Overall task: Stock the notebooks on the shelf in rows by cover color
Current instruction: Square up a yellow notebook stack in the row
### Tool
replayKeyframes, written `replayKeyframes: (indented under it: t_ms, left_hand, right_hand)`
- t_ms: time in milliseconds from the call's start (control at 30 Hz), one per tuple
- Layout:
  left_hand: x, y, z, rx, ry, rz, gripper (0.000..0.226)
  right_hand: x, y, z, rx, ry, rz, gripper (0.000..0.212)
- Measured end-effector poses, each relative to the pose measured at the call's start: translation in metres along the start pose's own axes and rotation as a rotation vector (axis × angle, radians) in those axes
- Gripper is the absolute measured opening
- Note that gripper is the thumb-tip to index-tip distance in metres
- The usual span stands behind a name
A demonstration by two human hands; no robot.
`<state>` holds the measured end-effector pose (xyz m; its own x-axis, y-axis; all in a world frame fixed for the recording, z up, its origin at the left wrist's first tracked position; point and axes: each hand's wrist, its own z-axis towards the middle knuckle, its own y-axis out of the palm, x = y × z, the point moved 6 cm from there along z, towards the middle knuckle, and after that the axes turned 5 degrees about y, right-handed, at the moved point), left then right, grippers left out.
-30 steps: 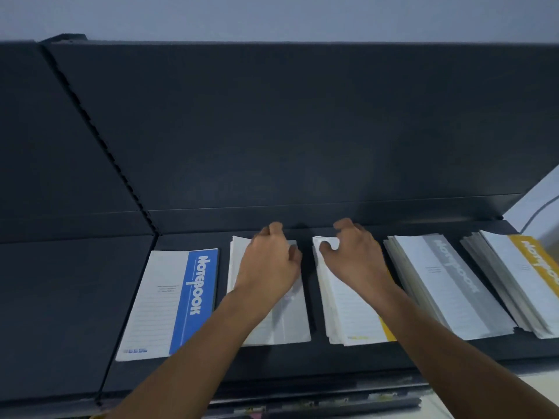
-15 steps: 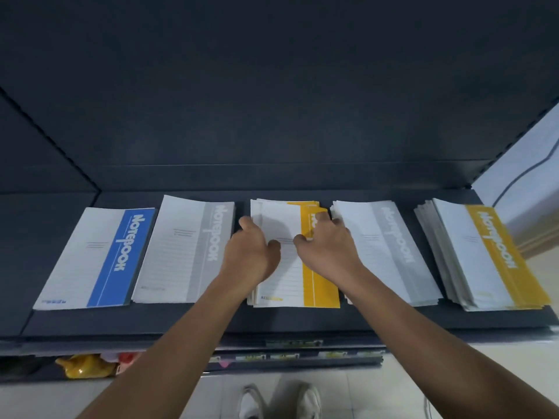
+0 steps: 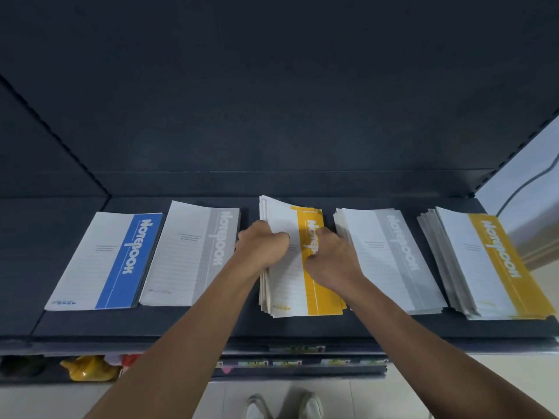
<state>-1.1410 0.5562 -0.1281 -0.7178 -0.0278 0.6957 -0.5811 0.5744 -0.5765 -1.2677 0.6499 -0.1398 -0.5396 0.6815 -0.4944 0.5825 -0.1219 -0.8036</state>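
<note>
At the bottom centre of the frame a pair of pale shoes (image 3: 311, 405) stands on the floor, and at lower left a yellow toy (image 3: 87, 368) sits on a lower level under the dark shelf (image 3: 181, 325). Both forearms reach up from the bottom edge to the frame's centre. The left hand (image 3: 261, 247) curls its fingers round the left edge of the middle yellow stack (image 3: 314, 297), and the right hand (image 3: 329, 257) curls its fingers over the stack's yellow band, so both grip it (its sheets are fanned unevenly along the left side). In the same row, the blue notebook (image 3: 99, 261) lies at centre left with the grey notebook (image 3: 187, 255) just beside it. Right of the hands come the grey stack (image 3: 390, 261) and, at the right edge, the far yellow stack (image 3: 490, 264). The dark back panel (image 3: 272, 101) fills the upper frame.
</note>
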Motion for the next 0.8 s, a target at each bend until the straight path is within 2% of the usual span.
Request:
replayKeyframes:
  t_ms: [133, 400, 467, 633, 800]
  left_hand:
    - [0.004, -0.002, -0.002, -0.039, 0.024, -0.018, 0.024]
    - [-0.006, -0.021, -0.016, 0.003, 0.185, -0.250, 0.023]
    - [-0.005, -0.027, -0.023, 0.021, 0.248, -0.308, 0.028]
    - [0.007, -0.032, -0.044, 0.067, 0.490, -0.394, 0.044]
    - [0.003, -0.027, -0.051, 0.014, 0.573, -0.436, 0.051]
  right_hand:
    - [-0.002, 0.000, -0.004, -0.053, 0.022, 0.089, 0.056]
    - [-0.001, -0.013, -0.016, -0.098, 0.071, 0.612, 0.056]
    - [-0.004, -0.019, -0.023, -0.049, -0.003, 0.640, 0.044]
    - [-0.014, -0.044, -0.047, 0.183, -0.200, 0.662, 0.046]
    - [-0.010, -0.042, -0.055, 0.195, -0.222, 0.667, 0.046]
